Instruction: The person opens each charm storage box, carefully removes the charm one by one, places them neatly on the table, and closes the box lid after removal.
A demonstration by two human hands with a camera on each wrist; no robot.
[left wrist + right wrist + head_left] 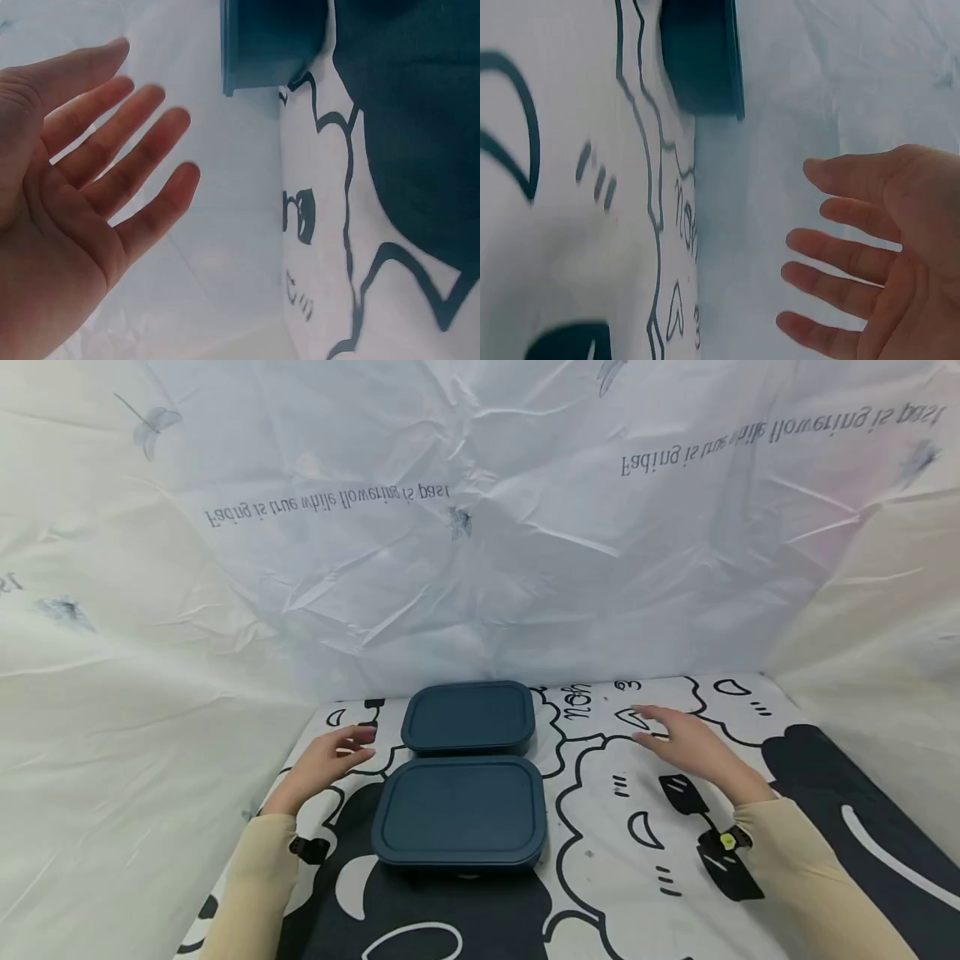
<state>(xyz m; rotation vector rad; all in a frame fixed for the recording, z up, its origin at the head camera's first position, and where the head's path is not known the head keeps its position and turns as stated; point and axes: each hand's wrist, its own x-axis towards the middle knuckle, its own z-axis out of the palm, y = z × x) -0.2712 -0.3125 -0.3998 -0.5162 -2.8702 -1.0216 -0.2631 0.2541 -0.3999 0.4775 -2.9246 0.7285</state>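
Observation:
Two dark blue lidded boxes stand one behind the other on a patterned cloth. The near box point(459, 812) is the closer one, and the far box point(469, 717) sits just behind it. To the left of the boxes my left hand point(330, 764) is raised with fingers spread loosely, holding nothing. My right hand point(693, 745) is held out to the right, apart from both boxes, its fingers extended and nothing in them. Each wrist view shows the palm side of its hand, with part of a blue box point(274, 45) at the top.
A white cloth point(622, 893) with black cartoon drawings covers the table. Pale printed sheeting point(480, 568) with upside-down lettering forms the back wall, and similar sheeting point(112, 735) hangs at the left and right sides.

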